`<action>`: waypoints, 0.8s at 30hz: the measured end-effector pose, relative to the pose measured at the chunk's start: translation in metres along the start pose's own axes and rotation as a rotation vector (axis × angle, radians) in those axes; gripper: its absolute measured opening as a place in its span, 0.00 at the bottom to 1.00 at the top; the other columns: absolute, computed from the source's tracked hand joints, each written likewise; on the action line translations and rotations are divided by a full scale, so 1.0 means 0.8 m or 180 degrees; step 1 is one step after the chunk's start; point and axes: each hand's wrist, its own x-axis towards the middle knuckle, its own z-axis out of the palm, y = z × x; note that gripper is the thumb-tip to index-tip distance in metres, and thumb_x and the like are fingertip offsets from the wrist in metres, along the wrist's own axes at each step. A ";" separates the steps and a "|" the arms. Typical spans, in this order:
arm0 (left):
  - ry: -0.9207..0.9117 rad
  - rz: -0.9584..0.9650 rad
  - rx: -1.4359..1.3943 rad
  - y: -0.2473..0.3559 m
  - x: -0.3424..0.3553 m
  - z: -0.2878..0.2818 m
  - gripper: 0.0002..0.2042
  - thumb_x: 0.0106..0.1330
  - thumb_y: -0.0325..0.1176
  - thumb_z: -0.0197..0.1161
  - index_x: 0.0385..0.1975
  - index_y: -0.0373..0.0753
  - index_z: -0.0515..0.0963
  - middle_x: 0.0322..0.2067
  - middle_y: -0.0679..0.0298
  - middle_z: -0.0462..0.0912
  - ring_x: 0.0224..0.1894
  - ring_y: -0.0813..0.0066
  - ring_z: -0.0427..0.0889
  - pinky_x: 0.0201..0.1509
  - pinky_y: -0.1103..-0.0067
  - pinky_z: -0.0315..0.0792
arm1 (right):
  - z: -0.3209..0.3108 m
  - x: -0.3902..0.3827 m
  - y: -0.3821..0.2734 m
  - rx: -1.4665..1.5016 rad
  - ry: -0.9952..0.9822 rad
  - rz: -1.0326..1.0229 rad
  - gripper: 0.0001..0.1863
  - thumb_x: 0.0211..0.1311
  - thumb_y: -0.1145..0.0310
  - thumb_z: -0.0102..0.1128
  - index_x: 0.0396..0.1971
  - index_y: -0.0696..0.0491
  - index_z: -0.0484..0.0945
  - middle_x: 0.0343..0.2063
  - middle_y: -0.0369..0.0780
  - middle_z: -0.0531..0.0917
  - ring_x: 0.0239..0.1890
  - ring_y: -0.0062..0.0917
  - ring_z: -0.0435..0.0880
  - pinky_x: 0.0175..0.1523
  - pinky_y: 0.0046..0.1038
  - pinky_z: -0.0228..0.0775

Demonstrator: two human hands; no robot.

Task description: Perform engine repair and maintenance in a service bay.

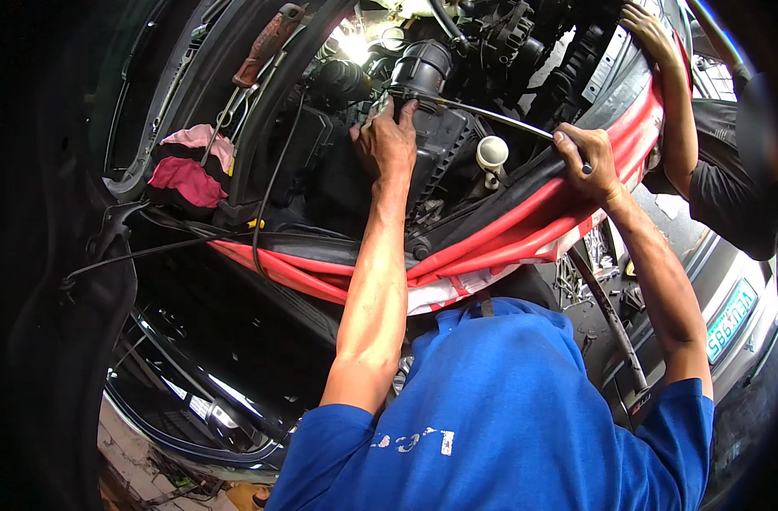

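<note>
My left hand (387, 143) reaches into an engine bay, its fingers bent against the lower collar of a black ribbed air intake hose (423, 68). What lies under its fingertips is partly hidden. Farther right, my right hand (589, 162) is closed round the end of a long thin metal rod tool (500, 117). The rod slants up and left, its tip beside the hose collar near my left fingers. Below the hose sits a black air filter box (444, 157). A pale round filler neck (492, 153) stands right of it.
A red cover (483, 238) drapes over the car's front edge. A screwdriver with a worn reddish handle (270, 43) and a pink cloth (189, 179) lie at left. Another person's hand (649, 34) rests at the far right edge. Tools (581, 277) lie below.
</note>
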 end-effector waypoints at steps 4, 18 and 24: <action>-0.0001 -0.0033 -0.0019 0.001 0.001 0.000 0.27 0.66 0.53 0.62 0.51 0.32 0.81 0.44 0.46 0.85 0.48 0.50 0.83 0.59 0.66 0.66 | -0.002 0.004 -0.003 0.0080 0.0031 0.0257 0.15 0.68 0.68 0.52 0.23 0.61 0.75 0.14 0.46 0.73 0.15 0.34 0.75 0.26 0.32 0.65; -0.0139 -0.0219 -0.0026 0.011 0.000 -0.008 0.27 0.66 0.55 0.61 0.50 0.34 0.82 0.42 0.44 0.85 0.48 0.47 0.82 0.59 0.64 0.67 | 0.003 0.004 0.004 0.0461 0.0307 0.0551 0.19 0.67 0.64 0.49 0.21 0.63 0.75 0.12 0.41 0.71 0.18 0.22 0.72 0.27 0.31 0.62; -0.0035 -0.0019 0.0002 0.004 0.000 -0.005 0.27 0.66 0.53 0.62 0.49 0.32 0.82 0.45 0.47 0.84 0.52 0.50 0.81 0.61 0.65 0.67 | -0.001 -0.001 0.001 0.0390 0.0088 0.0482 0.22 0.72 0.56 0.54 0.27 0.61 0.80 0.16 0.45 0.75 0.21 0.24 0.72 0.29 0.31 0.64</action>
